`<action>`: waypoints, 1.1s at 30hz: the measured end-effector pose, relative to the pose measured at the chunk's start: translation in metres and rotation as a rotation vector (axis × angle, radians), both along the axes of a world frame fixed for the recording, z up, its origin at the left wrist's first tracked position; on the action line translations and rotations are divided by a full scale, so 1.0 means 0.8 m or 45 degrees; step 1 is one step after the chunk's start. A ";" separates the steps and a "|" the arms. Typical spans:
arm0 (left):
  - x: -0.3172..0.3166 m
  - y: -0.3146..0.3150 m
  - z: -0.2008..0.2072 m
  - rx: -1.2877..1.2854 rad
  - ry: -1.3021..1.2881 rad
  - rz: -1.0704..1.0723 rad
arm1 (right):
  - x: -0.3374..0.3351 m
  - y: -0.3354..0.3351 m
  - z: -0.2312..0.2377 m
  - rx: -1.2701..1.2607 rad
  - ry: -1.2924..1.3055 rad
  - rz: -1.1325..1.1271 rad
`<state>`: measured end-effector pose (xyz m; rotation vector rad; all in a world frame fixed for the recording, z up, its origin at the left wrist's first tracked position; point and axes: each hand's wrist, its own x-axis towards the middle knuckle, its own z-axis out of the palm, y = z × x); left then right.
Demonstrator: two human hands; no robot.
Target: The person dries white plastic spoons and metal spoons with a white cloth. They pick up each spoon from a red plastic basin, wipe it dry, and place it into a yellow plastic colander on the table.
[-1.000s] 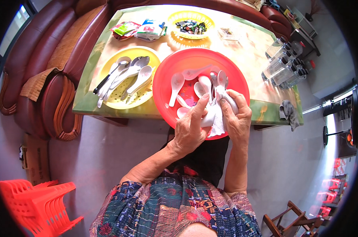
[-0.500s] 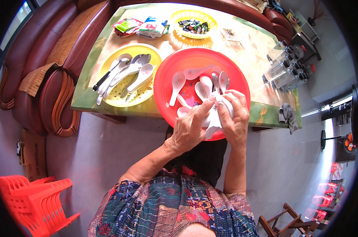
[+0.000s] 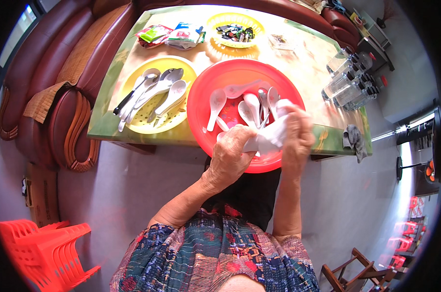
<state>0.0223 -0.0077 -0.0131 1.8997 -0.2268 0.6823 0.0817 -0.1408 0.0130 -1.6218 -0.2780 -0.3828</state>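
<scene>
Over the near side of a red plastic basin [image 3: 197,121], my left hand [image 3: 230,151] is closed on a white spoon, mostly hidden by the fingers and the cloth. My right hand [image 3: 298,138], smeared by motion, grips a crumpled white cloth [image 3: 275,132] just right of my left hand. White soup spoons [image 3: 217,103] and metal spoons [image 3: 264,100] lie in the basin beyond my hands. To the left stands a yellow perforated basket [image 3: 179,118] with white spoons and metal spoons, one black-handled [image 3: 127,103].
Farther back on the table are snack packets [image 3: 185,35] and a yellow basket [image 3: 215,22] of small wrapped items. Clear bottles [image 3: 349,87] group at the right edge, near a grey cloth [image 3: 354,141]. A brown sofa [image 3: 40,87] and red stacked chairs [image 3: 50,253] stand left.
My right hand has moved slightly right, pulling the white cloth away from my left hand and stretching it. My left hand stays nearly in place.
</scene>
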 end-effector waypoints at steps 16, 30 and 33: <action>0.005 0.013 0.008 -0.937 0.518 -0.391 | -0.011 -0.031 0.003 0.571 0.337 0.058; 0.006 -0.014 0.002 -0.813 0.369 -0.051 | -0.022 0.031 -0.019 -0.265 0.051 0.112; 0.018 0.000 -0.012 -0.980 0.348 -0.048 | -0.039 0.025 -0.011 -0.423 0.077 0.361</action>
